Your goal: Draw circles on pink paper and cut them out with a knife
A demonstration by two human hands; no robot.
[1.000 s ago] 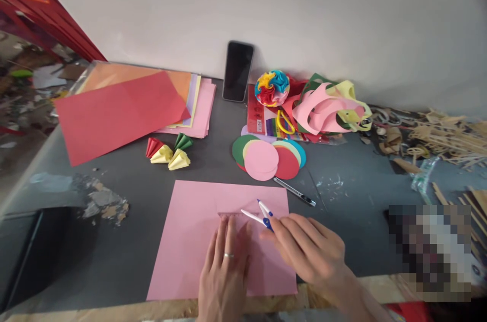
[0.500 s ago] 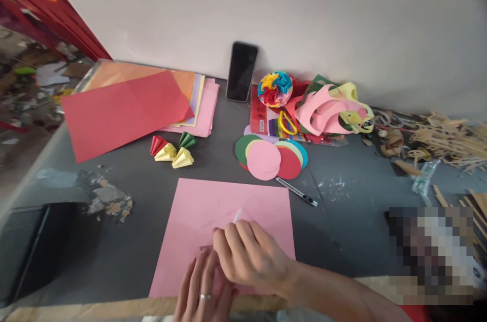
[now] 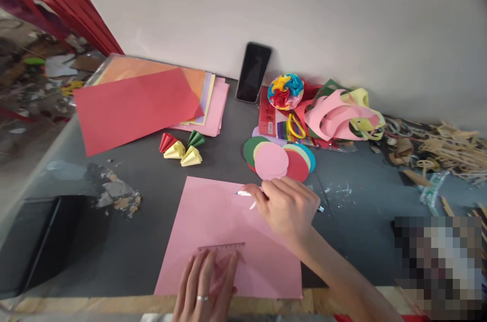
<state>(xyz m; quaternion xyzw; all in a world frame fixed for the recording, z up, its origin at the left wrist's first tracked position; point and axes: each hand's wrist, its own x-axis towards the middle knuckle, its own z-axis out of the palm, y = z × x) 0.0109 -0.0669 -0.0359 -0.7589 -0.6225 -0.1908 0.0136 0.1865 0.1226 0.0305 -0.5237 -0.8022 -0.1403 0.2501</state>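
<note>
On the pink paper sheet (image 3: pixel 178 241), my left hand (image 3: pixel 207 281) lies with its fingers spread, holding down a clear ruler (image 3: pixel 222 247) whose marked edge shows beyond the fingertips. My right hand (image 3: pixel 289 205) is closed over the sheet's upper right part. Two thin ends of a slim white tool (image 3: pixel 244 193) stick out of its grip; it looks like a drawing compass, but the fingers hide the rest. Past the knuckles lie overlapping paper circles (image 3: pixel 271 159) in pink, red, green, yellow and blue. A craft knife (image 3: pixel 320 208) is mostly covered by my right hand.
Small folded paper cones (image 3: pixel 182 149) lie beyond the sheet, near a red paper sheet (image 3: pixel 137 109) on a paper stack. A phone (image 3: pixel 254 72) leans on the wall beside a colourful paper ball (image 3: pixel 286 92) and cut paper scraps (image 3: pixel 342 114). A black case (image 3: pixel 30 246) sits left; sticks (image 3: pixel 456 147) lie right.
My right hand has lifted away from my left hand and moved up and right, uncovering the ruler's edge. My left hand stays on the ruler. The whole view has shifted slightly.
</note>
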